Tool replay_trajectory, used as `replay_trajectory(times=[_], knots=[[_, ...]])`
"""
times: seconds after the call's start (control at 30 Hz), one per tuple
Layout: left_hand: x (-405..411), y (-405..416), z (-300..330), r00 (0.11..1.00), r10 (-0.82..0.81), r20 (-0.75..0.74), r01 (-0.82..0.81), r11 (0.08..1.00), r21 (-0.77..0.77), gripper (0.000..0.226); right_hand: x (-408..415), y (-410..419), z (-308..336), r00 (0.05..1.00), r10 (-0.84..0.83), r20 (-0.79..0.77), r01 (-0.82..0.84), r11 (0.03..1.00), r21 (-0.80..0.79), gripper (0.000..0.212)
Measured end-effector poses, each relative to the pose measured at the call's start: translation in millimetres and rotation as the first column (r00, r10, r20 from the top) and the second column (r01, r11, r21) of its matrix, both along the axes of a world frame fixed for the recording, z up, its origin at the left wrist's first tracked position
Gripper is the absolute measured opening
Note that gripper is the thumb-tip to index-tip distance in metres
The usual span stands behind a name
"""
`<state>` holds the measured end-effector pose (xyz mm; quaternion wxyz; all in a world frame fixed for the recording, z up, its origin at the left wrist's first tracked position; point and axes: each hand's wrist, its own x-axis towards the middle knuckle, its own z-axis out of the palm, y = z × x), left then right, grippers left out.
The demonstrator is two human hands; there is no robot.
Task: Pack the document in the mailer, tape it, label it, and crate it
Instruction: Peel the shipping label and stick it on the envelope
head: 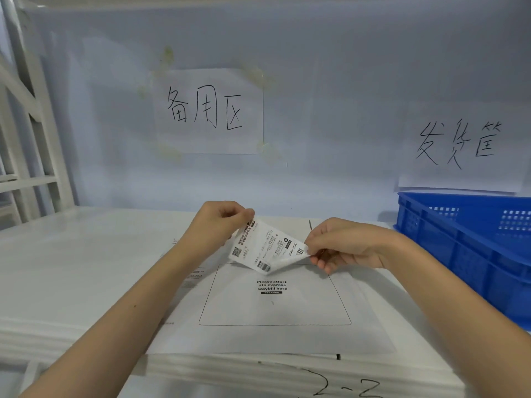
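Note:
A white mailer lies flat on the white table, its printed waybill box facing up with the words "Please attach sto express waybill here". Above its far edge I hold a printed shipping label in the air. My left hand pinches the label's top left corner. My right hand pinches its lower right corner, where a layer curls away from the sheet. The label hangs tilted, clear of the mailer.
A blue plastic crate stands at the right on the table. Two handwritten paper signs hang on the back wall, one in the middle and one above the crate. A white rack stands at the left.

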<state>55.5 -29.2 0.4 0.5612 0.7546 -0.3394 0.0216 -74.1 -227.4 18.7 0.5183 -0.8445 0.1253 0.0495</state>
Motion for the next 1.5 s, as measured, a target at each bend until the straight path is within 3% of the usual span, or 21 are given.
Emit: replay_trajectory(times=[0.17, 0.4, 0.57, 0.77, 0.9, 1.5], knots=[[5, 11, 6, 0.951, -0.147, -0.271, 0.161, 0.986, 0.033, 0.021, 4, -4, -4, 0.991, -0.132, 0.011, 0.132, 0.991, 0.019, 0.010], [12, 16, 7, 0.897, -0.206, -0.392, 0.199, 0.978, -0.059, 0.013, 8, -4, -2, 0.980, -0.175, 0.091, 0.167, 0.982, 0.088, 0.012], [11, 27, 9, 0.848, -0.202, -0.490, 0.303, 0.943, 0.136, 0.011, 6, -6, -6, 0.994, -0.107, 0.016, 0.106, 0.993, 0.045, 0.012], [6, 33, 8, 0.855, -0.166, -0.492, 0.385, 0.838, 0.387, 0.006, 3, -5, -7, 0.998, -0.057, -0.035, 0.058, 0.998, 0.033, 0.020], [6, 34, 11, 0.856, -0.159, -0.492, 0.370, 0.852, 0.369, 0.004, 3, -1, -10, 0.999, -0.020, -0.050, 0.022, 0.999, 0.049, 0.009], [13, 40, 11, 0.896, -0.126, -0.425, 0.337, 0.816, 0.469, 0.007, 7, 5, -18, 0.999, 0.017, -0.038, -0.016, 1.000, 0.006, 0.008]])
